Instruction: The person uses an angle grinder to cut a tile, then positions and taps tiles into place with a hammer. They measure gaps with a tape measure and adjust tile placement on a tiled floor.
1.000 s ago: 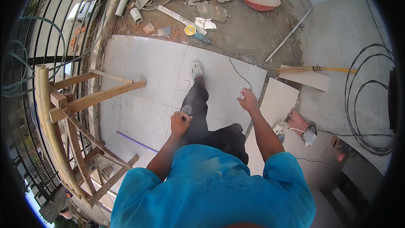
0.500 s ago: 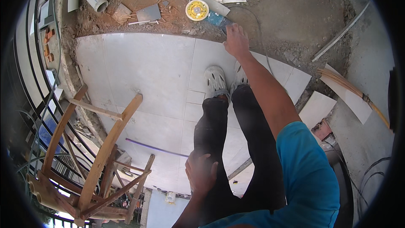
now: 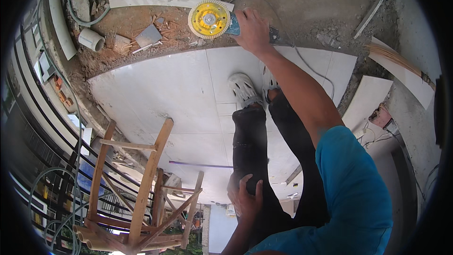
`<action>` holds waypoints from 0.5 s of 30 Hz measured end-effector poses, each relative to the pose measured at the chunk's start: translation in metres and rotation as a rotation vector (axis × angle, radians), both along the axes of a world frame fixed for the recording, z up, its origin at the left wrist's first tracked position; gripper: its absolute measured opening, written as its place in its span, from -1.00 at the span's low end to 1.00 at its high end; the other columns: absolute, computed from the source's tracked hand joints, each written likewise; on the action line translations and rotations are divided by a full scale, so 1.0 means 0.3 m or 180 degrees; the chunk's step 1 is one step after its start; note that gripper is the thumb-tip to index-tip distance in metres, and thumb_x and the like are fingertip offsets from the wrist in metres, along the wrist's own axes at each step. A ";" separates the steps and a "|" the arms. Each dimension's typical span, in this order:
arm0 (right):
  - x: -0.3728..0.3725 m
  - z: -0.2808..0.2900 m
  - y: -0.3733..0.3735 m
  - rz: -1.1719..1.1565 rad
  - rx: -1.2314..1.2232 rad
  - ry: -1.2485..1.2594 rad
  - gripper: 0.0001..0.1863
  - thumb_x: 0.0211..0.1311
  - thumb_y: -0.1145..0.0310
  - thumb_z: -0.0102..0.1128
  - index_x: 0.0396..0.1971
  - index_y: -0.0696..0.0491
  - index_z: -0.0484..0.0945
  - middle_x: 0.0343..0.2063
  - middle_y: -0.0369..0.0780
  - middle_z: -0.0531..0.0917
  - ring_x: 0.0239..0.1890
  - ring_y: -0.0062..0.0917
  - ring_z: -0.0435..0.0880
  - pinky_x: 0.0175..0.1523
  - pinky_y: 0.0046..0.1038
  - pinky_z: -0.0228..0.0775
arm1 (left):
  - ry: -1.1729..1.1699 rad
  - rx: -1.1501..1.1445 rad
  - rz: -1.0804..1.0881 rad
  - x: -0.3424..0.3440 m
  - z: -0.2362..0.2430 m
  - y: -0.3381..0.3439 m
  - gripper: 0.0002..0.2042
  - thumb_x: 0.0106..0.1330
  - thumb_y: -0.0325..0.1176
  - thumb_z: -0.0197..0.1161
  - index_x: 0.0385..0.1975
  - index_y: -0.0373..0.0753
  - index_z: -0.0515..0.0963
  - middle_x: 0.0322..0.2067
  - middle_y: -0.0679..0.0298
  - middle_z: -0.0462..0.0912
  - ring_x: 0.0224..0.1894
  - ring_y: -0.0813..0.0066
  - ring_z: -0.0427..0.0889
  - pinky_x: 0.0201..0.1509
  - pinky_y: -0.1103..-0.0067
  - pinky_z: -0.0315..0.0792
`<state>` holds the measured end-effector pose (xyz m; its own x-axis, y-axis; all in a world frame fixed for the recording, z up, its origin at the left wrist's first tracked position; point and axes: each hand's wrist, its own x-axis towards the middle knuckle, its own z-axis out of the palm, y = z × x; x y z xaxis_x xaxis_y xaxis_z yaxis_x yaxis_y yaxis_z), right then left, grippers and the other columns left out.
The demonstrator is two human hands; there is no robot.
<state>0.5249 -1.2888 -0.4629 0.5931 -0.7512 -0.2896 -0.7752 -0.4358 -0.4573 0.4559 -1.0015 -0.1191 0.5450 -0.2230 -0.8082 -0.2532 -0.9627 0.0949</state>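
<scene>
Since my right hand now curls round the grinder, disc just leftward, reach is complete, left hand loosely spread on my knee.

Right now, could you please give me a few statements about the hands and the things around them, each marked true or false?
1. The right hand grips the grinder. True.
2. The left hand is also on the grinder. False: it is on the left leg.
3. The grinder's disc is black. False: it is yellow with a paler rim.
4. The wooden frame is to the left of the legs. True.
5. The shoes are on bare soil. False: they are on the pale tiles.
</scene>
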 end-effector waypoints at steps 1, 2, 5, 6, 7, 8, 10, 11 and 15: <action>-0.036 0.136 -0.009 -0.0165 0.0162 -0.0217 -0.44 -0.21 0.40 0.46 -0.08 -0.03 0.48 -0.14 -0.19 0.50 0.02 -0.24 0.51 0.06 -0.06 0.33 | -0.0050 -0.0144 -0.0144 -0.019 -0.003 0.029 -0.65 0.16 -0.22 0.42 -0.05 -0.03 0.56 0.16 -0.06 0.39 0.19 -0.10 0.34 0.23 0.13 0.24; -0.090 0.259 -0.022 -0.0334 0.0307 -0.0374 -0.40 -0.23 0.38 0.47 -0.06 -0.01 0.47 -0.13 -0.18 0.50 0.03 -0.22 0.50 0.10 -0.11 0.33 | -0.0081 -0.0295 -0.0282 -0.038 -0.005 0.051 -0.65 0.17 -0.23 0.41 -0.04 -0.05 0.56 0.16 -0.06 0.39 0.18 -0.10 0.35 0.23 0.14 0.24; -0.277 0.635 -0.016 -0.0947 0.0605 -0.1085 -0.33 -0.24 0.36 0.47 0.01 0.07 0.44 -0.08 -0.12 0.51 0.04 -0.18 0.52 0.14 -0.20 0.37 | -0.0138 -0.1136 0.0113 -0.017 -0.031 0.016 -0.64 0.33 -0.24 0.27 0.06 -0.23 0.48 0.15 -0.09 0.41 0.21 -0.08 0.37 0.26 0.20 0.26; -0.325 0.762 0.008 -0.1333 0.0787 -0.1207 -0.34 -0.23 0.39 0.48 0.00 0.08 0.44 -0.10 -0.14 0.54 0.00 -0.25 0.56 0.10 -0.25 0.40 | -0.0090 -0.1472 0.0270 0.002 -0.049 -0.026 -0.63 0.39 -0.24 0.21 0.09 -0.31 0.45 0.15 -0.11 0.42 0.23 -0.06 0.37 0.28 0.23 0.26; -0.375 0.880 0.026 -0.1690 0.0955 -0.1346 -0.36 -0.21 0.41 0.49 -0.01 0.10 0.45 -0.12 -0.15 0.57 -0.05 -0.33 0.60 0.06 -0.30 0.44 | 0.0483 -0.1580 0.0811 0.022 -0.112 -0.037 -0.55 0.45 -0.21 0.13 0.18 -0.41 0.35 0.17 -0.12 0.41 0.22 0.02 0.40 0.31 0.29 0.25; -0.433 0.985 0.059 -0.2039 0.1154 -0.1467 -0.37 -0.19 0.44 0.50 -0.02 0.11 0.45 -0.15 -0.17 0.60 -0.09 -0.41 0.64 0.02 -0.35 0.47 | 0.1081 -0.1398 0.1166 0.043 -0.147 -0.113 -0.41 0.50 0.03 -0.02 0.27 -0.40 0.26 0.16 0.01 0.40 0.22 0.21 0.38 0.33 0.30 0.21; -0.549 1.130 0.146 -0.2990 0.1421 -0.1657 -0.38 -0.18 0.49 0.46 0.00 0.14 0.44 -0.14 -0.17 0.60 -0.10 -0.44 0.64 0.03 -0.38 0.47 | 0.1860 -0.0520 0.1911 0.056 -0.220 -0.299 -0.08 0.36 0.37 -0.12 0.43 -0.34 -0.03 0.30 -0.07 0.29 0.23 0.08 0.42 0.30 0.31 0.25; -0.585 1.187 0.177 -0.3335 0.1562 -0.1978 -0.38 -0.17 0.52 0.43 0.01 0.14 0.43 -0.14 -0.18 0.60 -0.11 -0.45 0.64 0.04 -0.37 0.47 | 0.2261 -0.0307 0.2061 0.048 -0.282 -0.353 0.02 0.27 0.47 -0.14 0.47 -0.25 -0.20 0.28 -0.04 0.30 0.13 0.05 0.50 0.20 0.27 0.36; -0.804 1.465 0.340 -0.4341 0.1796 -0.3526 -0.32 -0.19 0.56 0.38 0.07 0.13 0.38 -0.13 -0.18 0.55 -0.08 -0.41 0.60 0.04 -0.29 0.49 | 0.2951 0.0011 0.2918 -0.121 -0.331 -0.630 -0.01 0.28 0.22 0.19 0.43 -0.35 -0.18 0.05 0.07 0.44 -0.14 0.17 0.59 -0.07 0.32 0.52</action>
<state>0.2837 -1.1869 -0.0234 -0.1989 -0.7788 -0.5949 0.3054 0.5276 -0.7927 0.4197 -1.1906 -0.2182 -0.2606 -0.0670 -0.9631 0.6500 -0.7498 -0.1237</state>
